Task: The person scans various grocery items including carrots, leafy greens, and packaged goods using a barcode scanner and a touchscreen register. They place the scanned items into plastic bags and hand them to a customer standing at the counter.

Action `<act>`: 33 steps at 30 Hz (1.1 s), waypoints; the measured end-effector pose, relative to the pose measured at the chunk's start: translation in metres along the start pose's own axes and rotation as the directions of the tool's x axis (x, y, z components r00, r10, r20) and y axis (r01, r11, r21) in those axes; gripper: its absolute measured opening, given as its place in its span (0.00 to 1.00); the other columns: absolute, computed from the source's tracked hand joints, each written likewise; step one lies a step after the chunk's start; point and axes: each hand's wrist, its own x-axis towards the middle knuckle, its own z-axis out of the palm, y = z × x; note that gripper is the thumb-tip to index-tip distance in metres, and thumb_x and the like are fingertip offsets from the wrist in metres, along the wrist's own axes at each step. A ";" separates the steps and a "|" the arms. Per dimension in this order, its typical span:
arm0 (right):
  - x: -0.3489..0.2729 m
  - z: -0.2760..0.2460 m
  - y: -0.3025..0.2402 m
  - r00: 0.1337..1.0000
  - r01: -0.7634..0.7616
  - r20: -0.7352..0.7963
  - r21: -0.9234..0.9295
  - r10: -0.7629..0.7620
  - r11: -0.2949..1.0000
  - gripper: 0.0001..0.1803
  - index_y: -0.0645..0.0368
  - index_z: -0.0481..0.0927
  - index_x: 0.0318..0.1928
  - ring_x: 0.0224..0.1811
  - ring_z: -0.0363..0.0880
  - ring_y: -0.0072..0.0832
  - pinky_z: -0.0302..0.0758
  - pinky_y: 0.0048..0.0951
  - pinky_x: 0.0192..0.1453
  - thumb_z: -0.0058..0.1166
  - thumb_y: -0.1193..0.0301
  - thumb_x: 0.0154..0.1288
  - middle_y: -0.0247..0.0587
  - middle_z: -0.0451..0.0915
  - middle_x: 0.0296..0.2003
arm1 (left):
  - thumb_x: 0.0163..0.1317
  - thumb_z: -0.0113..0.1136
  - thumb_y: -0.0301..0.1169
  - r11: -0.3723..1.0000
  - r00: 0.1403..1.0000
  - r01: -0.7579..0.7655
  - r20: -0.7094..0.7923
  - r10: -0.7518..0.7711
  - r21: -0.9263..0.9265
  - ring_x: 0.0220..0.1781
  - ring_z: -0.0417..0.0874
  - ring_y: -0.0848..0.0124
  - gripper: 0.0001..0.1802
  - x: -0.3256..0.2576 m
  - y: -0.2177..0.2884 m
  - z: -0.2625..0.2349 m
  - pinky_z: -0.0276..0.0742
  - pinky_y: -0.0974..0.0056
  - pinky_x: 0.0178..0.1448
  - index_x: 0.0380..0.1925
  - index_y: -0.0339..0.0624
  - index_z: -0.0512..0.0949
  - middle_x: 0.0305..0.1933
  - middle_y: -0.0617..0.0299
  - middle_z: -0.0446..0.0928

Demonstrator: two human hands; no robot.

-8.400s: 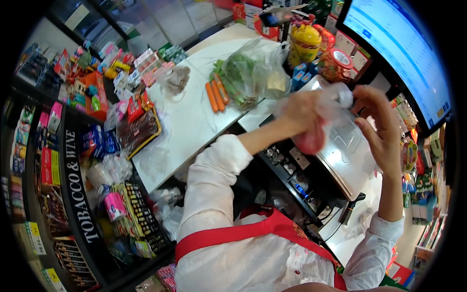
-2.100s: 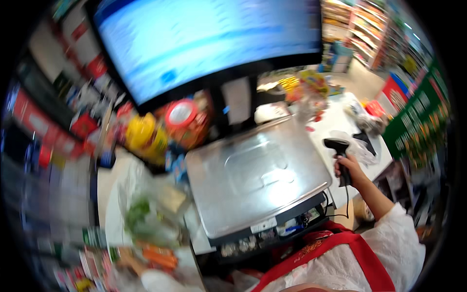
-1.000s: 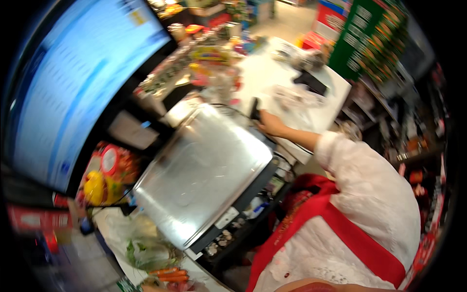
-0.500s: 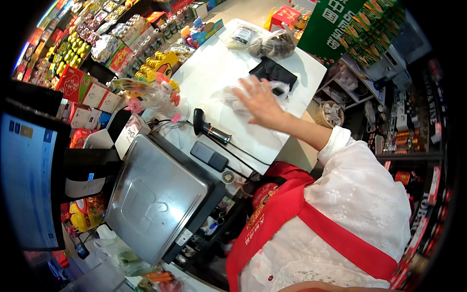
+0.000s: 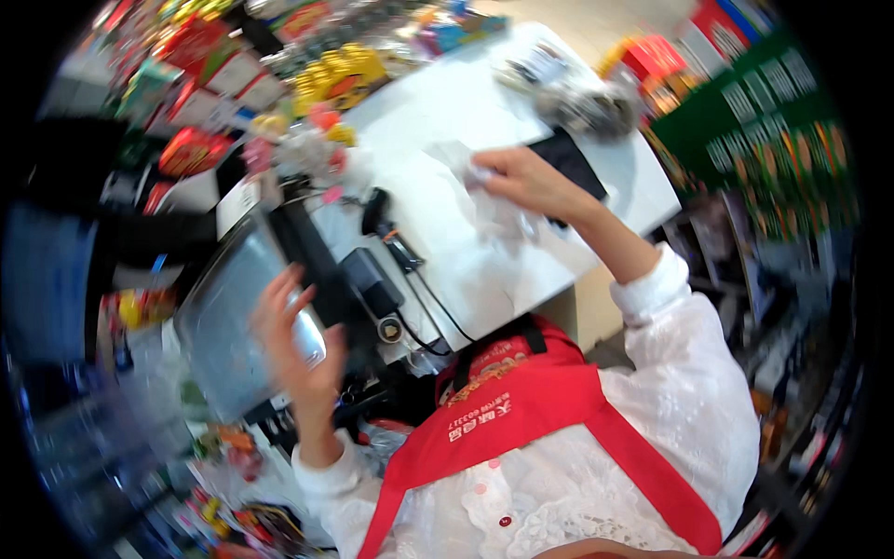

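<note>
My right hand (image 5: pixel 526 179) is closed on a thin clear plastic bag (image 5: pixel 507 224), which hangs from my fingers over the white counter (image 5: pixel 419 130). Just beyond my wrist lies a flat black item (image 5: pixel 573 166), partly covered by the forearm. Over the steel plate of a scale (image 5: pixel 228 321) my left hand (image 5: pixel 303 340) is raised, its fingers spread and holding nothing; motion blurs it. Between the two hands, a black handheld scanner (image 5: pixel 391 233) rests on the counter beside a dark box-shaped device (image 5: pixel 371 281).
Filled clear bags (image 5: pixel 591 110) sit at the counter's far end. A yellow display box (image 5: pixel 340 79) and pink and white toys (image 5: pixel 312 154) stand along the left side. A screen (image 5: pixel 47 279) is at far left, with a green display panel (image 5: pixel 773 121) at right.
My left hand has come into view over the scale. My right hand, spread above the bag before, has closed on it and lifted it. The view has shifted.
</note>
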 end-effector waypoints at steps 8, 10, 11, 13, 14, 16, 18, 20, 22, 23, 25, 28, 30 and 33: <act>0.048 0.069 -0.183 0.685 0.528 0.347 0.369 -0.641 0.765 0.08 0.64 0.74 0.32 0.24 0.67 0.29 0.66 0.25 0.31 0.50 0.74 0.49 0.39 0.69 0.23 | 0.43 0.71 0.39 0.990 0.991 -0.130 -0.040 0.128 -0.053 0.66 0.61 0.50 0.43 0.016 -0.005 0.048 0.50 0.54 0.71 0.58 0.37 0.62 0.60 0.45 0.64; 0.054 0.097 -0.218 0.634 0.548 0.372 0.403 -0.678 0.733 0.08 0.65 0.73 0.33 0.25 0.67 0.26 0.66 0.24 0.32 0.50 0.75 0.50 0.38 0.69 0.24 | 0.45 0.68 0.39 0.991 0.988 -0.129 -0.080 0.131 0.040 0.61 0.68 0.52 0.35 0.010 -0.008 -0.005 0.55 0.55 0.68 0.53 0.39 0.67 0.55 0.47 0.70; 0.056 0.112 -0.235 0.616 0.556 0.377 0.414 -0.692 0.721 0.08 0.65 0.73 0.33 0.25 0.68 0.25 0.66 0.23 0.32 0.50 0.75 0.51 0.37 0.70 0.24 | 0.46 0.67 0.38 0.996 0.986 -0.089 -0.143 0.091 0.027 0.57 0.71 0.54 0.30 0.006 -0.012 -0.029 0.59 0.56 0.66 0.50 0.38 0.70 0.51 0.49 0.73; 0.067 0.142 -0.248 0.657 0.499 0.373 0.436 -0.655 0.749 0.08 0.65 0.73 0.34 0.27 0.67 0.22 0.65 0.22 0.33 0.49 0.75 0.53 0.36 0.70 0.26 | 0.48 0.64 0.35 0.996 0.950 0.002 -0.310 -0.029 -0.088 0.49 0.78 0.58 0.21 -0.007 -0.033 -0.073 0.67 0.59 0.60 0.41 0.38 0.74 0.43 0.51 0.78; 0.076 0.154 -0.250 0.688 0.468 0.365 0.438 -0.628 0.768 0.08 0.65 0.73 0.35 0.28 0.67 0.20 0.65 0.22 0.33 0.49 0.75 0.54 0.35 0.70 0.27 | 0.50 0.61 0.31 0.992 0.940 0.125 -0.324 -0.110 0.026 0.46 0.79 0.58 0.17 -0.013 -0.044 -0.092 0.72 0.62 0.53 0.41 0.38 0.75 0.41 0.52 0.78; 0.090 0.183 -0.252 0.734 0.413 0.394 0.388 -0.554 0.824 0.08 0.65 0.74 0.37 0.30 0.66 0.17 0.65 0.21 0.33 0.49 0.76 0.56 0.33 0.70 0.27 | 0.50 0.59 0.25 0.972 0.890 0.141 -0.406 -0.208 -0.189 0.40 0.80 0.57 0.13 -0.028 -0.063 -0.124 0.75 0.60 0.44 0.38 0.38 0.76 0.36 0.53 0.78; 0.112 0.225 -0.243 0.752 0.417 0.373 0.367 -0.543 0.831 0.08 0.65 0.74 0.37 0.29 0.65 0.17 0.65 0.20 0.34 0.49 0.76 0.57 0.34 0.69 0.27 | 0.49 0.59 0.24 0.992 0.887 0.099 -0.446 -0.121 -0.073 0.39 0.80 0.56 0.13 -0.039 -0.110 -0.150 0.74 0.59 0.43 0.37 0.37 0.76 0.34 0.53 0.78; 0.125 0.249 -0.245 0.763 0.459 0.405 0.210 -0.504 0.864 0.09 0.66 0.74 0.37 0.31 0.71 0.29 0.69 0.28 0.36 0.50 0.73 0.58 0.42 0.73 0.29 | 0.48 0.59 0.24 0.991 0.868 0.137 -0.481 -0.121 -0.002 0.39 0.79 0.55 0.13 -0.045 -0.161 -0.167 0.74 0.58 0.44 0.37 0.37 0.76 0.33 0.53 0.78; 0.138 0.277 -0.247 0.743 0.518 0.433 0.109 -0.510 0.848 0.11 0.66 0.74 0.38 0.32 0.75 0.37 0.71 0.33 0.38 0.50 0.71 0.58 0.48 0.76 0.31 | 0.46 0.62 0.26 0.968 0.902 0.172 -0.424 -0.080 0.184 0.43 0.77 0.53 0.17 -0.067 -0.212 -0.190 0.72 0.56 0.48 0.40 0.38 0.76 0.36 0.51 0.78; 0.144 0.285 -0.243 0.732 0.556 0.437 0.062 -0.524 0.829 0.11 0.66 0.75 0.38 0.33 0.76 0.39 0.71 0.34 0.38 0.51 0.70 0.58 0.49 0.76 0.32 | 0.46 0.63 0.27 0.947 0.922 0.179 -0.382 -0.066 0.268 0.45 0.76 0.52 0.19 -0.074 -0.226 -0.197 0.72 0.55 0.49 0.42 0.38 0.75 0.38 0.51 0.78; 0.150 0.278 -0.237 0.784 0.468 0.477 -0.036 -0.397 0.883 0.16 0.65 0.74 0.42 0.38 0.78 0.41 0.72 0.35 0.41 0.55 0.66 0.58 0.50 0.77 0.35 | 0.44 0.66 0.32 0.916 0.967 0.095 -0.253 0.008 0.389 0.50 0.73 0.49 0.27 -0.062 -0.215 -0.195 0.68 0.53 0.54 0.47 0.38 0.73 0.44 0.49 0.76; 0.161 0.263 -0.229 0.766 0.514 0.524 -0.152 -0.372 0.844 0.30 0.58 0.66 0.58 0.47 0.74 0.29 0.74 0.27 0.46 0.60 0.63 0.57 0.40 0.75 0.45 | 0.39 0.70 0.40 0.848 0.999 -0.037 -0.005 0.046 0.528 0.61 0.64 0.48 0.45 -0.068 -0.210 -0.206 0.60 0.52 0.62 0.59 0.37 0.63 0.58 0.47 0.67; 0.165 0.246 -0.231 0.771 0.591 0.409 -0.179 -0.487 0.786 0.32 0.60 0.64 0.61 0.49 0.74 0.30 0.74 0.29 0.52 0.59 0.64 0.59 0.42 0.73 0.50 | 0.38 0.71 0.42 0.870 0.990 -0.143 0.068 0.126 0.473 0.64 0.61 0.49 0.51 -0.068 -0.199 -0.214 0.58 0.53 0.66 0.62 0.36 0.59 0.63 0.46 0.62; 0.172 0.244 -0.251 0.794 0.608 0.151 -0.215 -0.589 0.765 0.25 0.61 0.69 0.56 0.49 0.75 0.30 0.75 0.29 0.50 0.57 0.67 0.60 0.42 0.74 0.50 | 0.35 0.73 0.42 0.974 0.994 0.045 0.082 -0.065 0.223 0.69 0.55 0.50 0.57 -0.081 -0.191 -0.236 0.52 0.55 0.71 0.65 0.35 0.53 0.68 0.45 0.55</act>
